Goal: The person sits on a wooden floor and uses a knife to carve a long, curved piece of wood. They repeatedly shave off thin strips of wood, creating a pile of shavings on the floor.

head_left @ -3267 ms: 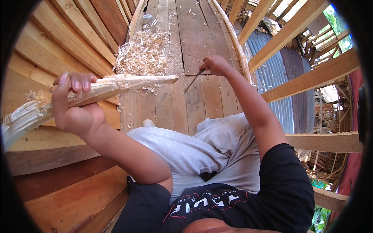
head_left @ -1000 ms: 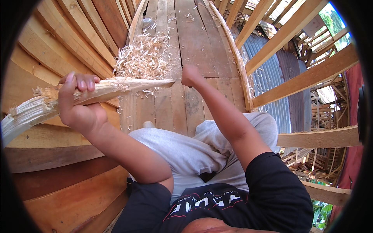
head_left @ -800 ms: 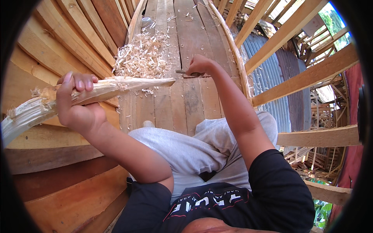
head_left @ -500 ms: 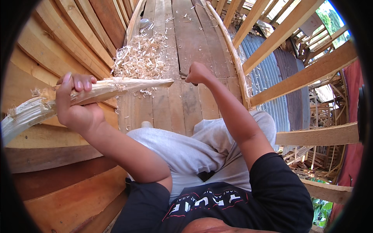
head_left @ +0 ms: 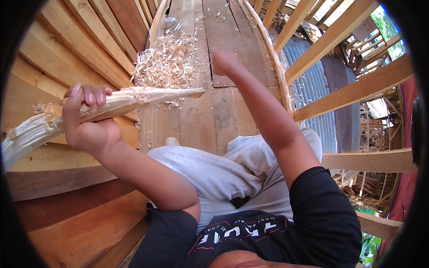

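Observation:
My left hand point(head_left: 91, 129) is wrapped round a long, pale, rough-hewn piece of wood point(head_left: 147, 95). The wood lies across the left side of the view, splintered at its thick end and tapering to a point toward the middle. Away from that tip, farther forward and to the right, my right hand point(head_left: 225, 62) is closed in a fist, smeared by motion. Whatever it grips is hidden now; half a second ago a small dark bit of a tool showed at the fist.
A heap of curled wood shavings point(head_left: 167, 62) covers part of the plank floor point(head_left: 192, 118). Behind it sits a small greyish container point(head_left: 171, 23). Stacked boards point(head_left: 76, 44) line the left. Wooden rails point(head_left: 357, 87) stand on the right, with corrugated metal sheets point(head_left: 313, 80) beyond.
My right fist has moved forward, away from me and farther from the wood's tip. My left hand keeps its hold on the wood. The view has shifted slightly.

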Tool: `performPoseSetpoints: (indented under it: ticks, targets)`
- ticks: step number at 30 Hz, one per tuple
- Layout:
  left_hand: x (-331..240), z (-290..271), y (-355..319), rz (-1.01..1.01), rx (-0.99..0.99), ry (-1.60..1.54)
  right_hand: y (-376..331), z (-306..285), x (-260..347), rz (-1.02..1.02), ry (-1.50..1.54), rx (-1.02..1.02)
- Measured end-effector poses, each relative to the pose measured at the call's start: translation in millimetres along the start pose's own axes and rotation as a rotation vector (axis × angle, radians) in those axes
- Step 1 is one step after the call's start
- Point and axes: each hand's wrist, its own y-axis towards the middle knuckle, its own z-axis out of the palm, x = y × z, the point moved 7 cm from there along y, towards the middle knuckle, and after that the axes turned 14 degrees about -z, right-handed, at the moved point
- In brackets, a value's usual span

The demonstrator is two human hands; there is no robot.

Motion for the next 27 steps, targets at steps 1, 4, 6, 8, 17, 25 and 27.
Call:
performPoseSetpoints:
  ticks: [1,4,6,8,17,25,27]
  targets:
    - [0.2,3.0,-1.5,-0.002,-0.013,0.012,2.3,-1.2,-6.6,-0.023,-0.019,-0.015]
    - [-0.4,2.6,-0.8,-0.001,-0.018,0.033,1.3,-8.0,-14.5,-0.105,-0.081,-0.055]
    - [0.1,2.0,0.3,0.000,-0.011,0.037,-2.9,-14.0,-15.3,-0.137,-0.133,-0.082]
    - [1.5,2.4,1.1,-0.002,-0.003,0.037,-6.4,-20.6,-15.3,-0.155,-0.200,-0.095]
    - [5.4,6.4,1.0,-0.020,-0.001,0.040,1.5,-13.8,-3.2,-0.237,-0.364,-0.044]
    - [7.9,3.6,3.1,-0.009,0.018,0.001,19.6,15.7,29.6,-0.337,-0.556,-0.033]
    - [8.0,4.6,2.2,-0.013,0.005,0.020,18.3,18.7,41.2,-0.417,-0.620,-0.093]
